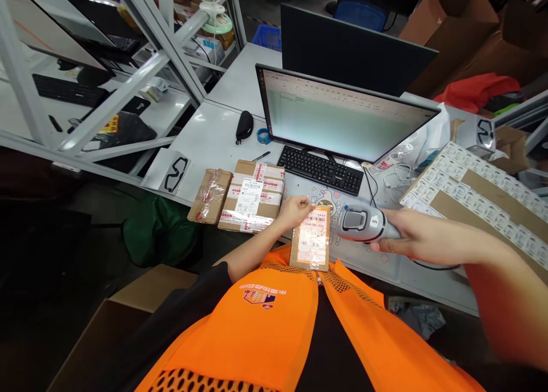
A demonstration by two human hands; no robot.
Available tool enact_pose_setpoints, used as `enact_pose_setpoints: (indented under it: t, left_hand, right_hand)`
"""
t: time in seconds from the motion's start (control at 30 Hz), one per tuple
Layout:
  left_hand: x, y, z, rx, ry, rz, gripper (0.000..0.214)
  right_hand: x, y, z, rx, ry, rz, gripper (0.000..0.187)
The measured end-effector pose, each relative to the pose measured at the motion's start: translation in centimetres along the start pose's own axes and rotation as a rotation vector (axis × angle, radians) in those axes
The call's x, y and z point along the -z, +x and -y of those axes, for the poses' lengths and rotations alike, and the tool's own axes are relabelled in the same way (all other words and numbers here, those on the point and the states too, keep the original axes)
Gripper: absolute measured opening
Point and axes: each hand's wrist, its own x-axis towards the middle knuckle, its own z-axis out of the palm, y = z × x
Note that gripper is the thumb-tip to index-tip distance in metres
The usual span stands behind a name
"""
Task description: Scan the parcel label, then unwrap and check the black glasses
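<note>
Parcel is just in front of the vest, its top pinched in the left hand. It looks light and stiff (the tape may be slippery), so edges seem best to hold. The right hand is wrapped round the scanner.

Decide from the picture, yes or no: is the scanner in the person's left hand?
No, the right hand holds the scanner, while the left hand holds a parcel.

Gry scanner, brn pkg, orng vest
</note>
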Motion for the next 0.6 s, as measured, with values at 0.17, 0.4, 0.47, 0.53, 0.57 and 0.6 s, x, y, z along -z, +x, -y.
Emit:
enact_pose_setpoints:
  t: [0.17, 0.4, 0.47, 0.53, 0.57, 0.6]
  left_hand:
    - [0.2, 0.0, 0.0, -0.005, -0.003, -0.010, 0.031]
    - [0.5, -0.6, 1.6, 0.041, -0.116, -0.098, 0.034]
    - [0.5, -1.0, 1.9, 0.056, -0.171, -0.112, 0.036]
    - [0.4, -1.4, 2.1, 0.070, -0.222, -0.129, 0.037]
    - [0.4, -1.6, 2.2, 0.079, -0.246, -0.137, 0.037]
    - [0.5, -1.7, 2.3, 0.087, -0.269, -0.144, 0.037]
  right_hand:
    - [-1.1, 0.4, -3.0, -0.064, -0.074, -0.085, 0.042]
    - [-10.4, 8.4, -15.8, -0.636, -0.328, -0.428, 0.053]
    - [-14.2, 10.4, -18.6, -0.731, -0.297, -0.451, 0.063]
    - [-17.4, 11.5, -20.6, -0.746, -0.259, -0.514, 0.076]
    - [-18.7, 11.7, -21.2, -0.746, -0.246, -0.554, 0.081]
    - [-19.8, 11.8, -21.8, -0.748, -0.237, -0.590, 0.084]
